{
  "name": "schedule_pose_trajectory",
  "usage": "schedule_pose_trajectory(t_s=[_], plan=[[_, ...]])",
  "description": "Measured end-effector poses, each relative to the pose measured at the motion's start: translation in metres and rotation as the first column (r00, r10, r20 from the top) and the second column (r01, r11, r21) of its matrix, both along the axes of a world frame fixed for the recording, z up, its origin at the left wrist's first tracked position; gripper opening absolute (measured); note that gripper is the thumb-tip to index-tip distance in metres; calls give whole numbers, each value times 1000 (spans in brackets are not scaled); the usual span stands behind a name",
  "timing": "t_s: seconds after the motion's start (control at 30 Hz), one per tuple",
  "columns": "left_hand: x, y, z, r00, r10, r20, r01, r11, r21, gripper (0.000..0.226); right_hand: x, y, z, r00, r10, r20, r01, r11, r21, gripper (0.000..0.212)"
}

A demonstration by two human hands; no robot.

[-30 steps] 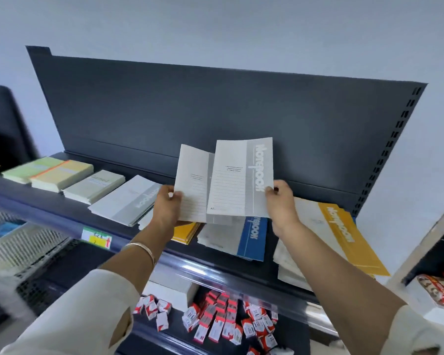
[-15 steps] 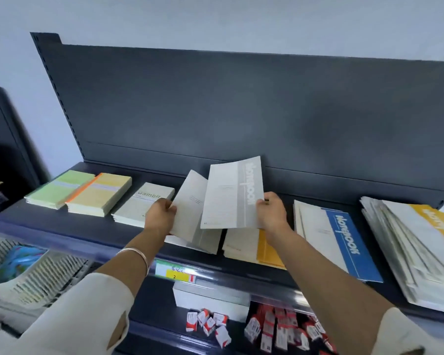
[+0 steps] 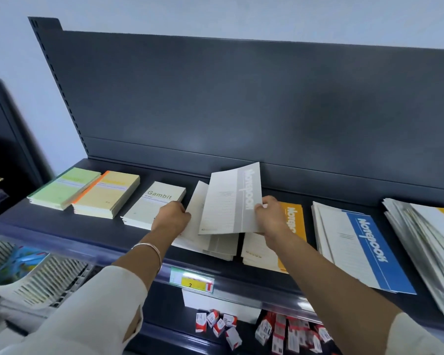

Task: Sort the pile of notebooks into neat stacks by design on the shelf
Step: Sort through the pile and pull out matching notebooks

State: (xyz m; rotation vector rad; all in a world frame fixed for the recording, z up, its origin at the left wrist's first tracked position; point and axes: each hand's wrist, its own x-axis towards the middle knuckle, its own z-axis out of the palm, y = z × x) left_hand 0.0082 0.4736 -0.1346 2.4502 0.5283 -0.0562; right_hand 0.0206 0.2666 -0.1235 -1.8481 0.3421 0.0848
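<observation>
The right hand (image 3: 271,213) has its grip pinched on the right edge of a grey-banded notebook (image 3: 228,201). The thumb lies on the cover beside the word "Notebook", printed in white along the grey band. The small print on the pale part is too fine to read. This notebook is tilted up off the shelf (image 3: 95,226), just above a flat grey stack (image 3: 217,245) of the same design.

The left hand (image 3: 171,217) has its grip curled round the left edge of a second pale notebook (image 3: 196,208), fanned out behind the first.

Just right of the grey stack lies an orange stack (image 3: 294,219), then a blue stack (image 3: 369,247), each band reading "Notebook". Farthest right is a loose pile (image 3: 420,239) with an orange strip showing.

Left of the hands, a cream stack (image 3: 155,204) reads "Gambit" in green. Beyond it are a yellow stack (image 3: 108,194) with an orange spine and a green stack (image 3: 64,188), whose lettering is blurred.

On the shelf's front rail sits a price tag (image 3: 191,280) showing "2". Below it are small red-and-white boxes (image 3: 215,324), and at lower left a white slatted basket (image 3: 36,280).
</observation>
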Motion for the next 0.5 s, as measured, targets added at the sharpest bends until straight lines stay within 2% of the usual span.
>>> schedule_pose_trajectory(t_s=[0.1,0.37,0.5], plan=[[1,6,0,999,-29,15,28,999,20,21,3,3,-1,1000,5,5,-5,1000,8,13],[10,18,-6,988,-157,3,157,985,67,22,-3,16,-8,1000,-29,-6,29,999,16,13],[17,26,-4,974,-228,-3,228,974,18,18,-6,34,-4,996,-86,6,86,996,-4,10]])
